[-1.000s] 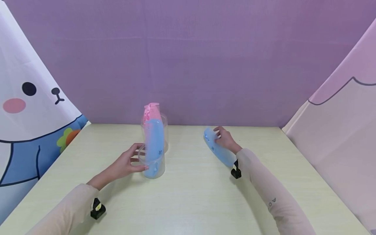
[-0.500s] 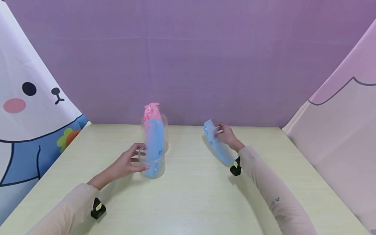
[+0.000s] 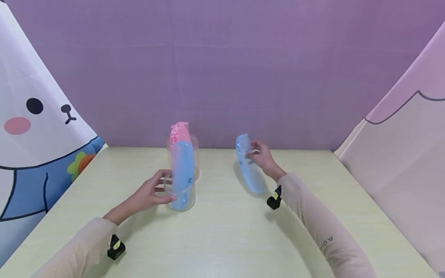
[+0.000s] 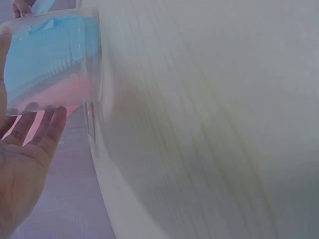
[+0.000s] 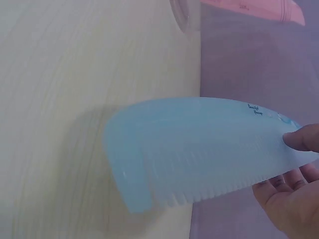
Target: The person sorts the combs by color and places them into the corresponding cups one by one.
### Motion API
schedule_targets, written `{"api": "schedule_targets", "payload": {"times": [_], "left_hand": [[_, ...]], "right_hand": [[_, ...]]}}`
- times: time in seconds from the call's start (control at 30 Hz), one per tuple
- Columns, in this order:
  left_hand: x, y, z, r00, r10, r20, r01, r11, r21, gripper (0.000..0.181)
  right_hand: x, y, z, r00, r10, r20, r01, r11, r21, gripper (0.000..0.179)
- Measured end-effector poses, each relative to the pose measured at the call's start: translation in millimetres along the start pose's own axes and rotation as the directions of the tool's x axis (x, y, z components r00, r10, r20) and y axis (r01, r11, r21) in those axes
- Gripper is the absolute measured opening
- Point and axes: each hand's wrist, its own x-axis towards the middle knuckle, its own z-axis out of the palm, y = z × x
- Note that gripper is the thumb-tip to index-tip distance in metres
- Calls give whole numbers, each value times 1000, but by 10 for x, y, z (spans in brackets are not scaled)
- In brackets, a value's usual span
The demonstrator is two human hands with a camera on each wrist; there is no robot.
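My left hand holds a clear plastic cup, thumb on the near side and fingers around the far side. A blue comb stands in this cup. Just behind is a second clear cup. Pink combs rise behind the blue one; which cup holds each is partly hidden. On the right, my right hand pinches another blue comb near its upper end, thumb on one face and fingers on the other. That comb is tilted and raised over the table, its teeth facing the palm side.
The pale wooden table reaches back to a purple cloth. Printed cloth with a cartoon animal hangs at the left, and a pink and white cloth at the right. A black wrist camera sits below the right sleeve.
My right hand has lifted the blue comb from the table, turning it more upright and shifting it slightly left. The left hand and the cups have stayed in place.
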Motion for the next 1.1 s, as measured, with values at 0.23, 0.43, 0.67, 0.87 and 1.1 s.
{"api": "schedule_targets", "payload": {"times": [0.23, 0.43, 0.67, 0.87, 1.1], "left_hand": [[-6, 8, 5, 1000, 6, -1, -6, 1000, -6, 69], [-12, 17, 7, 1000, -1, -2, 1, 1000, 3, 68], [-12, 25, 10, 1000, 3, -5, -3, 1000, 7, 69], [-11, 26, 10, 1000, -4, -1, 4, 1000, 7, 69], [-12, 26, 6, 1000, -6, 0, 6, 1000, 13, 69]], "right_hand": [[-54, -111, 120, 999, -47, -26, 48, 997, 53, 46], [-103, -233, 217, 997, -70, -43, 75, 988, 134, 47], [-149, -360, 328, 994, -105, -42, 111, 974, 197, 44], [-204, -501, 438, 985, -162, -61, 172, 953, 249, 41], [-269, -692, 567, 970, -229, -82, 243, 907, 343, 40]]}}
